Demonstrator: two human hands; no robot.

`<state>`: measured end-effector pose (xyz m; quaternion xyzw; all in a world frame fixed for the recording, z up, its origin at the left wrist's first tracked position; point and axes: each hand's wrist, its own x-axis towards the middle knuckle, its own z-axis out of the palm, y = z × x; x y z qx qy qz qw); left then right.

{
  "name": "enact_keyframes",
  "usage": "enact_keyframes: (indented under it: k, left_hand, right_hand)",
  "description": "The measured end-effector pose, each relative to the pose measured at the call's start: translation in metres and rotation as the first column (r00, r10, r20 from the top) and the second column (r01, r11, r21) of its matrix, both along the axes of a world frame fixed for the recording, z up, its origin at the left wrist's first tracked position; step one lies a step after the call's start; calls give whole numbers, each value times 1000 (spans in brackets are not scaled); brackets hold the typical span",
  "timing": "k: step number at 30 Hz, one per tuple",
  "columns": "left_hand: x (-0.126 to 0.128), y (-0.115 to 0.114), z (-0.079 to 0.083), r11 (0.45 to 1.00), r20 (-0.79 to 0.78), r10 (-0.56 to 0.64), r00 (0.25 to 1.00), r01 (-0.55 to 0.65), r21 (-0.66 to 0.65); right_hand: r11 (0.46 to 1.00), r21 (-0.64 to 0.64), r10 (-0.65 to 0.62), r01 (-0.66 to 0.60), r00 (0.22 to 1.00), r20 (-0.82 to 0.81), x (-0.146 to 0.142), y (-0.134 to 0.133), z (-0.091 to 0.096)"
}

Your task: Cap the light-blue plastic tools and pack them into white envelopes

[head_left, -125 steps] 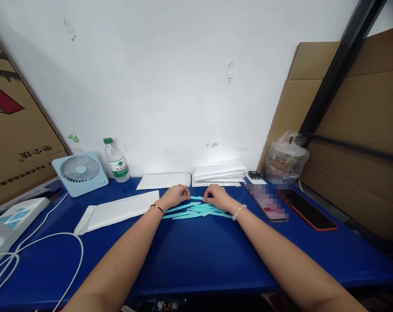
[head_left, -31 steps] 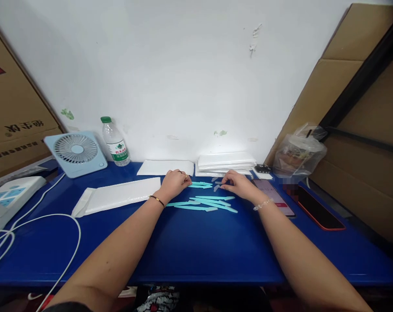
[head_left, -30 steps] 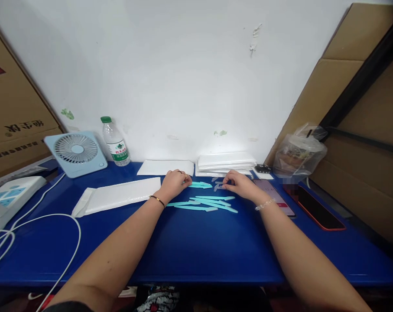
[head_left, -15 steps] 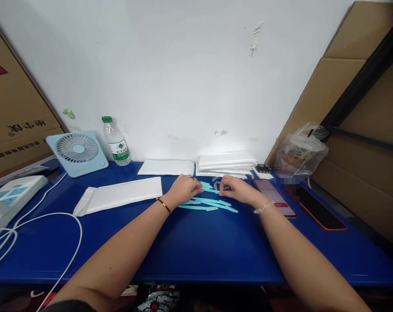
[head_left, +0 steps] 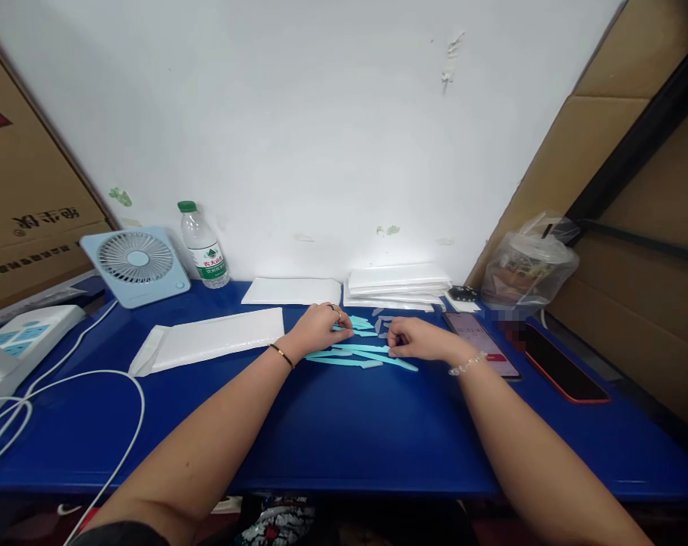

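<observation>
While turquoise sticks (head_left: 360, 348) lie grouped on the tabletop (head_left: 349, 432), one is pinched

The right hand (head_left: 422, 340), thumb and fingers nearly together, holds a near stick's tip; the left hand (head_left: 319, 329), fingers curled, touches the far sticks (head_left: 360, 323), its grip hard to tell; translucent pieces (head_left: 380, 327) lie just beside the right hand; white envelopes (head_left: 397, 277) are stacked behind.

Gap between left hand (head_left: 322, 327) and right hand (head_left: 416, 339) obstructed by teal strips (head_left: 347, 362), free passage over near half of blue table (head_left: 355, 440), white cable (head_left: 144, 402) at left, orange-edged phone (head_left: 565, 364) at right, wall (head_left: 321, 136) closing rear
</observation>
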<state>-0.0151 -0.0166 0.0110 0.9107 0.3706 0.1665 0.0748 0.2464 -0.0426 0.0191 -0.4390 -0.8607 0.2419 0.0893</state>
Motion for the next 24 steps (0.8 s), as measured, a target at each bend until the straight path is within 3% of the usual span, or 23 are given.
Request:
enact_keyframes:
  k: [2,5,10,15,17,21,24]
  left_hand:
    - [4,-4,1,998,-20,-66,998,66,-24]
    - [8,-5,2,998,-61,-64,996,64,-10]
    - [-2,6,3,990,-64,102,993,-95,106]
    - [-12,14,2,978,-34,197,980,-195,70]
    - [-12,13,2,983,-20,177,984,-176,48]
    - [-9,6,6,994,-13,106,994,-105,21]
    - [-5,-1,11,999,-3,48,999,-48,-2]
  right_hand:
    - [998,57,-5,6,1000,-22,-5,0,-3]
    - [991,135,-14,24,997,-72,-10,2,-4]
    - [952,269,-123,146,987,-100,-6,11,-5]
    - [923,293,-223,250,967,-123,3,15,-1]
    - [949,231,-202,216,976,-84,6,9,4]
    - [994,-59,-90,93,995,52,10,-4,14]
    - [990,-107,-77,90,990,116,7,-8,14]
